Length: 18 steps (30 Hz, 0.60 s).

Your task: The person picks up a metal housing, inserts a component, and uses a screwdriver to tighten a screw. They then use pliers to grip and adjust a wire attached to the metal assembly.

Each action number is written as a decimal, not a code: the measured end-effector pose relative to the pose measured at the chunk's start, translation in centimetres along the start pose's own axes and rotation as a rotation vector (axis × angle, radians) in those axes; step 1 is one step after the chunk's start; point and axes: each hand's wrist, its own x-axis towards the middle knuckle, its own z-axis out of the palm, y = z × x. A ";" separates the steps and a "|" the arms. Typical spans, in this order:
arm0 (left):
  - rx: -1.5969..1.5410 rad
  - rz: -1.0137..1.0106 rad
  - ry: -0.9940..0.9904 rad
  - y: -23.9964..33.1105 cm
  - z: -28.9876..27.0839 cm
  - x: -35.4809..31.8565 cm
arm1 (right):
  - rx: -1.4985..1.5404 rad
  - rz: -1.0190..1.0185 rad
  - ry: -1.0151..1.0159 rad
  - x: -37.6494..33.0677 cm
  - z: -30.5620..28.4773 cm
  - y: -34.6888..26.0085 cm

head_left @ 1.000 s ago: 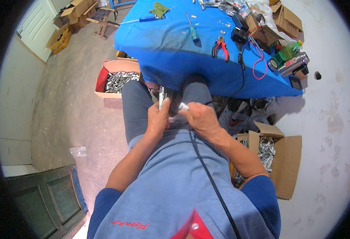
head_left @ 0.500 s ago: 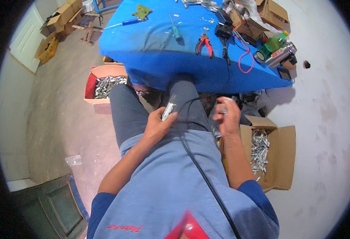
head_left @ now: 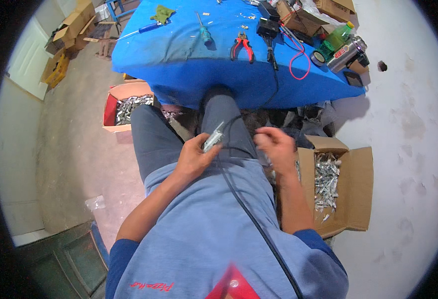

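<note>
My left hand (head_left: 197, 158) is closed round a small bundle of slim white and silvery pieces (head_left: 212, 141), held over my lap; a thin tip sticks out at its upper end. Their exact kind is too small to tell. To its right my right hand (head_left: 277, 148) hovers above my thigh, apart from the left. Its fingers are curled together and slightly blurred, and whatever may be between them is hidden. A black cable (head_left: 249, 212) runs up across my shirt and loops beside the held bundle.
On the blue-covered table (head_left: 179, 74) lie red-handled pliers (head_left: 242, 48), a screwdriver (head_left: 205, 36), a black adapter (head_left: 267, 27), a green bottle (head_left: 338, 37) and a steel flask (head_left: 347, 54). An open carton (head_left: 359, 189) of slim pieces stands right; a box (head_left: 110, 107) of metal parts stands left.
My right hand has shifted slightly left and down, its fingers drawing together. The left hand keeps its hold on the bundle, which has tilted slightly. The whole view has shifted a little.
</note>
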 end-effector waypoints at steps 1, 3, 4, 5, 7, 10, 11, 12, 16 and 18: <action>0.026 0.007 0.005 0.2 -0.2 0.0 | 0.084 0.028 -0.127 0.4 2.6 -1.3; 0.082 0.016 0.014 0.4 -0.4 -0.2 | 0.003 -0.021 -0.295 0.9 6.1 -3.3; 0.055 -0.017 -0.005 0.2 -0.5 -0.3 | 0.004 -0.021 -0.323 1.0 7.1 -3.2; 0.067 0.004 0.014 0.0 -0.5 -0.3 | 0.005 -0.021 -0.349 1.2 7.8 -2.8; 0.076 0.050 0.050 0.1 -0.1 -0.2 | 0.108 -0.073 -0.334 1.3 8.5 -1.4; -0.016 0.019 -0.025 0.3 -0.2 -0.3 | 0.324 0.053 -0.423 1.4 7.6 -1.6; -0.045 0.021 -0.047 0.2 -0.2 -0.4 | 0.406 0.130 -0.471 1.4 7.2 -1.9; -0.115 -0.007 -0.079 0.1 -0.3 -0.4 | 0.407 0.143 -0.486 1.4 7.0 -1.8; -0.276 -0.094 -0.142 0.3 -0.5 -0.3 | 0.363 0.133 -0.422 1.1 7.2 -2.4; -0.294 -0.106 -0.124 0.2 -0.6 -0.3 | 0.207 0.046 -0.384 1.5 7.9 -1.7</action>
